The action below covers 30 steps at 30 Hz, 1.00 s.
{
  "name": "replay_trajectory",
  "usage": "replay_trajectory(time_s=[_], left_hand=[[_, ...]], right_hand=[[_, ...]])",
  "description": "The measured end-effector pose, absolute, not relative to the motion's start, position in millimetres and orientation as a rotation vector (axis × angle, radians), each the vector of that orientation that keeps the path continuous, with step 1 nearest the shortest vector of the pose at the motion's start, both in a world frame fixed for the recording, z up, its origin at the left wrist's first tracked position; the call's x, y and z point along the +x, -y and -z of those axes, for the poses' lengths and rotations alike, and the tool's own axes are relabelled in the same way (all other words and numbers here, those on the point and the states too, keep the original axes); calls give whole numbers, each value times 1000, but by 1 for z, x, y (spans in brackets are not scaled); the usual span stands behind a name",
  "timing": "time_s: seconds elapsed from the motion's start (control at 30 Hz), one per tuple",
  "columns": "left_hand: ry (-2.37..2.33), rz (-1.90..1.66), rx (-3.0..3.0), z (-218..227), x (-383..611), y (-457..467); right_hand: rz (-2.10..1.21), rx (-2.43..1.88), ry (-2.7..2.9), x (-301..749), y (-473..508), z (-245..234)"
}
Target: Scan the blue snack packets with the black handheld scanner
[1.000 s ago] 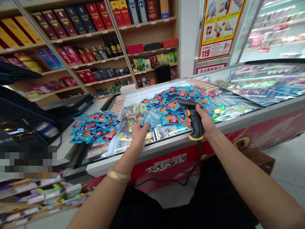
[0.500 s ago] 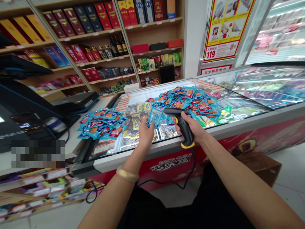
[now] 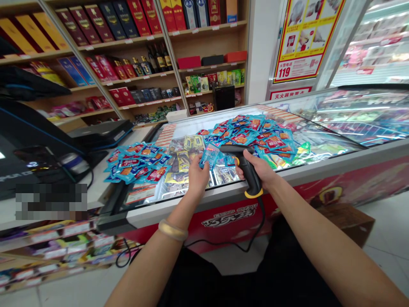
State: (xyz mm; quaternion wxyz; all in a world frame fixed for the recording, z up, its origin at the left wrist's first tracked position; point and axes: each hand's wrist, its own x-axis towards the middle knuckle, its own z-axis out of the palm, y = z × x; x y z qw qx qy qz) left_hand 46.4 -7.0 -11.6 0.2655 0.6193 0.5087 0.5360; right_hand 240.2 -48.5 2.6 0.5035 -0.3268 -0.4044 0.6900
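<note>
Between the thumb and fingers of my left hand (image 3: 198,172) is a small blue snack packet (image 3: 210,156), its pale printed side facing up. My right hand (image 3: 255,168) is wrapped round the grip of a black barcode scanner (image 3: 252,177) with yellow trim. The scanner's head points left at the packet, close beside it. Behind the scanner, a large heap of blue-and-red snack packets (image 3: 243,132) lies on the glass freezer top (image 3: 191,128). A smaller pile of the same packets (image 3: 137,162) rests to the left, across the freezer's edge and the counter.
A checkout machine (image 3: 28,140) stands on the counter at left. The scanner's black cable (image 3: 223,243) hangs down in front of the freezer. Shelves of boxed goods (image 3: 128,38) line the back wall. A brown cardboard box (image 3: 348,219) sits on the floor at right.
My left hand and its packet have shifted slightly right, and the packet is tilted a little differently. My right hand and the scanner have hardly moved.
</note>
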Motion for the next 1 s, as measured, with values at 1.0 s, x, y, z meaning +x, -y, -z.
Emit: replay_trajectory(time_s=[1.0], left_hand=[[-2425, -679, 2234, -2, -141, 0]], right_hand=[[-1993, -754, 863, 96, 5, -29]])
